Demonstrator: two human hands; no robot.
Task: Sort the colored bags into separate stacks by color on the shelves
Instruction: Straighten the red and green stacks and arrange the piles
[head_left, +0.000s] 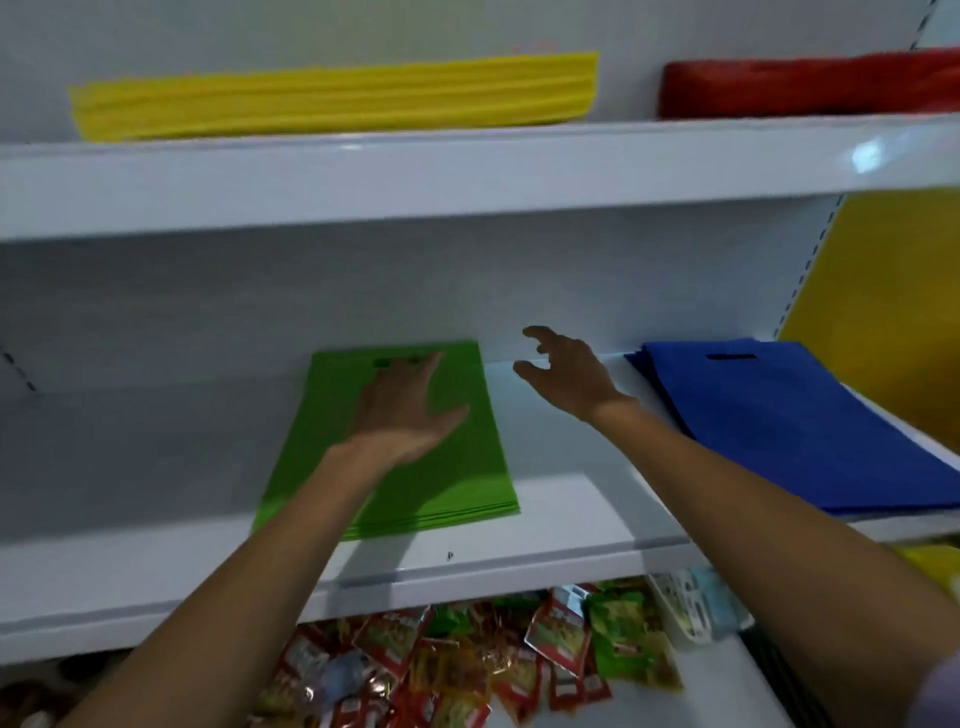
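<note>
Green bags (415, 467) stacked mid-shelf, left of blue stack (789, 415) | my left hand (410, 405) flat on top, fingers straight, likely squaring the pile | right hand (566, 374) hovers just beside, loosely spread, holding nothing | yellow stack (332, 98), red stack (810, 83) on upper shelf (467, 176)

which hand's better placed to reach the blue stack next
Right, I'd judge. The right hand hovers free, fingers loosely spread, over the bare shelf between the stacks, on the blue stack's side. The left hand lies flat on the green stack, farther away, and would have to cross over.
</note>
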